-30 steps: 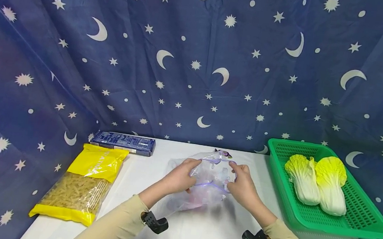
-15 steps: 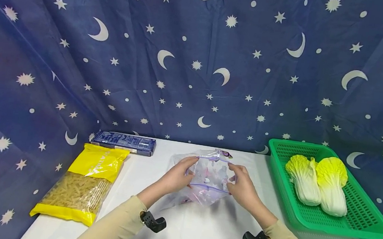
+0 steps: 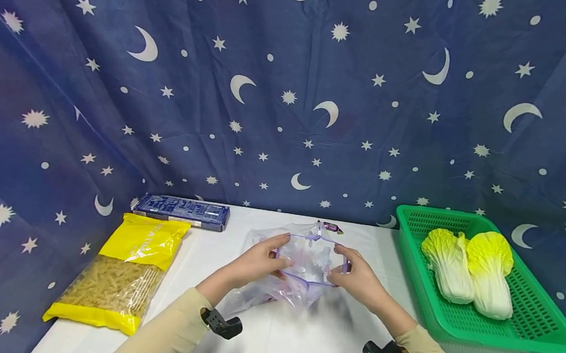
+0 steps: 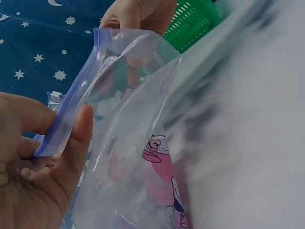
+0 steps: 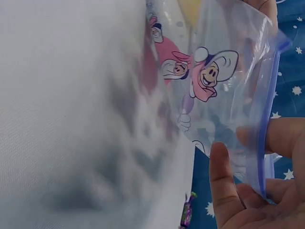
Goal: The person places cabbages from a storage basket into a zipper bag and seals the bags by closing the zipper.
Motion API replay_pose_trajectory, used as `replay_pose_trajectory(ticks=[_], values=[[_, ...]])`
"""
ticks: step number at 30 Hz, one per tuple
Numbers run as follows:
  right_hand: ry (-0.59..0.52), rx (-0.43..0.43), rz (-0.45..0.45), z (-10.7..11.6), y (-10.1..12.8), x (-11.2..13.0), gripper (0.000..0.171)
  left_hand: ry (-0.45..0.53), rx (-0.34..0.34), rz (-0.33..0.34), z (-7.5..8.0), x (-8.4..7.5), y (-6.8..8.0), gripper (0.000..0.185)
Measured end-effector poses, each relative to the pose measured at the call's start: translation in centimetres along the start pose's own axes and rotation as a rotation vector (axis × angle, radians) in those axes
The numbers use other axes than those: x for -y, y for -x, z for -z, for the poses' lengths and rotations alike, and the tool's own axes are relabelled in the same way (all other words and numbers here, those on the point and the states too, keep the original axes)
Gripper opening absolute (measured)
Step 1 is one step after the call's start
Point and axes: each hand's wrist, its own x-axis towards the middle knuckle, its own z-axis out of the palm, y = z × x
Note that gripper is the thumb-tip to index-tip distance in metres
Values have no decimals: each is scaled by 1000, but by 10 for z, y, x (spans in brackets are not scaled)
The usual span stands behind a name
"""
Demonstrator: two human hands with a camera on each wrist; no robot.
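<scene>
A clear zip bag point(image 3: 296, 296) with a purple zip strip and pink cartoon print is held above the white table, its mouth spread open. My left hand point(image 3: 255, 263) pinches the left end of the mouth between thumb and fingers. At the opposite end, my right hand point(image 3: 362, 280) grips the edge in the same way. The right wrist view shows fingers point(image 5: 221, 176) on both sides of the purple strip and printed figures on the bag point(image 5: 209, 76). Just behind the bag lies a small purple-wrapped candy point(image 3: 332, 227).
A green basket point(image 3: 433, 324) with two napa cabbages point(image 3: 487, 273) stands at the right. On the left lies a yellow bag of pasta point(image 3: 120, 271), with a flat blue packet point(image 3: 181, 210) behind it. A starry blue curtain point(image 3: 286, 142) hangs behind the table.
The bag's mouth has been pulled wider and now gapes toward me. Both hands have spread slightly apart, with the thumbs shifting at the rim. The other things have stayed put.
</scene>
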Motion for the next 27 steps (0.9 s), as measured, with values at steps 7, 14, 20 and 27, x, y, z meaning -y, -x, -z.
replay_pose_trajectory(ticks=[7, 14, 20, 27], values=[[-5, 31, 33, 3, 1, -4, 78, 149, -12, 6, 1, 2, -3, 74], [-50, 55, 15, 4, -1, -6, 79, 85, -16, -27, -4, 4, -2, 74], [-39, 55, 27, 6, 0, -4, 75, 102, -65, -20, -5, 8, -2, 73], [1, 46, 26, 16, 9, 1, 69, 101, -105, -18, -9, 10, -3, 71]])
